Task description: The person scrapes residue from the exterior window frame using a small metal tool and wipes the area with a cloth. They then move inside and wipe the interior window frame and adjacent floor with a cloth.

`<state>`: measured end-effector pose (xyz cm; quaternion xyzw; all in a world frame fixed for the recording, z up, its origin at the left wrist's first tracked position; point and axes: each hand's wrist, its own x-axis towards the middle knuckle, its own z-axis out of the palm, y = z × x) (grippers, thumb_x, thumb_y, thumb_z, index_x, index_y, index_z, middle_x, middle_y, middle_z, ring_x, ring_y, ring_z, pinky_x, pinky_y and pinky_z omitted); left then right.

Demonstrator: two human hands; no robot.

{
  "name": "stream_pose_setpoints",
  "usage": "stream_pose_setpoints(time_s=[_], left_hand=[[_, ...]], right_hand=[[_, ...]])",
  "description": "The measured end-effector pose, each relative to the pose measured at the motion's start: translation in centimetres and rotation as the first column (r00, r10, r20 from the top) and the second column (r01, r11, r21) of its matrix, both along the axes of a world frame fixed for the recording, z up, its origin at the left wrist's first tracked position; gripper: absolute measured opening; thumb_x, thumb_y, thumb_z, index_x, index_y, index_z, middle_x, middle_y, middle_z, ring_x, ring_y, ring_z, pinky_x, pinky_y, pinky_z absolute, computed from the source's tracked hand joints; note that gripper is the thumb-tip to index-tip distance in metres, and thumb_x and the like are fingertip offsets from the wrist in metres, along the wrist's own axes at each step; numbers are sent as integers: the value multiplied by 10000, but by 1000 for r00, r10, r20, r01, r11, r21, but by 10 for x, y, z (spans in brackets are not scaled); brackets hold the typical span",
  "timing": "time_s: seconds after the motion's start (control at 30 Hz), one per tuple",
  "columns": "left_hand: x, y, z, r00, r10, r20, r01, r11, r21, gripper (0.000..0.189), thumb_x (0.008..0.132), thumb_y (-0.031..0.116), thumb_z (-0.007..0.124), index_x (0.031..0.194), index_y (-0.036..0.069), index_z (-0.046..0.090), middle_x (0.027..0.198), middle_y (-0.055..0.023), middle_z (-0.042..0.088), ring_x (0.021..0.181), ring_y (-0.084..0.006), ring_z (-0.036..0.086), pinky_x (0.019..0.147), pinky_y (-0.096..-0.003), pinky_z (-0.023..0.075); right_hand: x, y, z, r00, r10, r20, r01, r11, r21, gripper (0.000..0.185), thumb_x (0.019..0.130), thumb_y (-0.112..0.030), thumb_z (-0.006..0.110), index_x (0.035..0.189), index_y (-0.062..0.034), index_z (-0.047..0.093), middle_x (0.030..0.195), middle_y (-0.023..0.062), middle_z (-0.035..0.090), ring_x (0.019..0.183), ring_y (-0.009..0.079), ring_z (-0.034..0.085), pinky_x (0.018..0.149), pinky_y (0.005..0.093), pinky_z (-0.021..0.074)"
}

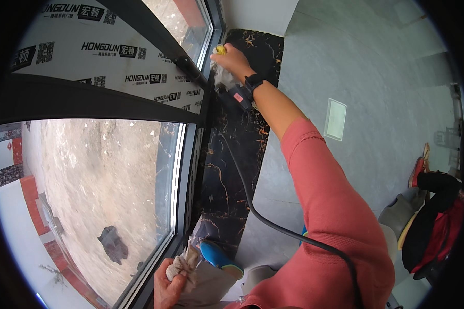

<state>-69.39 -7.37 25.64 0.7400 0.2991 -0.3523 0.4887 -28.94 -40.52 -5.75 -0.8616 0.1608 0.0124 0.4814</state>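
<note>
Low at the left, my left hand point(167, 285) grips a bunched beige cloth point(185, 266) beside the window frame point(183, 185). My right hand point(234, 61), a black watch point(253, 82) on its wrist, reaches to the far end of a black marble-patterned ledge point(224, 177). Its fingers close around a small yellow item point(219, 50), which I cannot identify. A pale crumpled plastic bag or cloth point(225, 77) hangs just under that hand. Close to the wrist lies a dark device point(238, 96) with a pink label, partly hidden by the watch and arm.
A black cable point(251, 201) runs from the ledge across my arm. At the left stand a glass pane point(100, 185) and a dark window bar point(92, 96). My blue shoe point(218, 255) is by the ledge. A person point(433, 231) sits at the right on the grey floor point(355, 61).
</note>
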Motion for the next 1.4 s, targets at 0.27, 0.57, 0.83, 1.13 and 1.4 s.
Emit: stream_pose_setpoints(time_s=[0.27,0.57,0.83,1.13,1.4], left_hand=[[4,4,4,996,-88,5,88,996,28,113,842,94,610,930,29,583,788,30,547,718,-45,471,639,-209,391],[4,-3,3,1000,-23,-22,24,999,23,111,845,92,606,931,28,579,792,30,548,714,-41,467,630,-208,395],[4,2,0,998,-56,-6,56,998,-5,104,848,91,606,926,29,576,790,28,551,713,-44,478,630,-213,401],[2,3,0,998,-57,15,57,998,2,109,849,98,611,926,33,570,795,26,550,717,-53,480,643,-218,404],[4,2,-1,998,-50,-33,50,999,-3,122,850,98,613,937,25,570,804,22,549,730,-52,477,650,-220,405]], right_hand=[[16,-10,-17,998,-66,13,63,989,132,485,731,-400,656,1119,-108,662,1078,203,692,1012,407,653,879,458,516],[-2,-3,-22,833,113,542,30,968,-248,287,801,-129,627,1064,-202,714,1144,117,540,1039,339,582,891,404,495],[3,4,-13,877,267,399,-80,901,-426,220,783,-152,629,976,-229,702,1044,128,531,951,334,606,791,426,518],[30,3,-13,857,332,394,-122,873,-471,190,765,-122,653,955,-138,654,971,187,558,849,396,626,757,463,529],[35,-2,-13,793,504,343,-218,760,-613,235,792,-96,670,1024,-74,639,1082,241,553,892,425,659,796,473,554]])
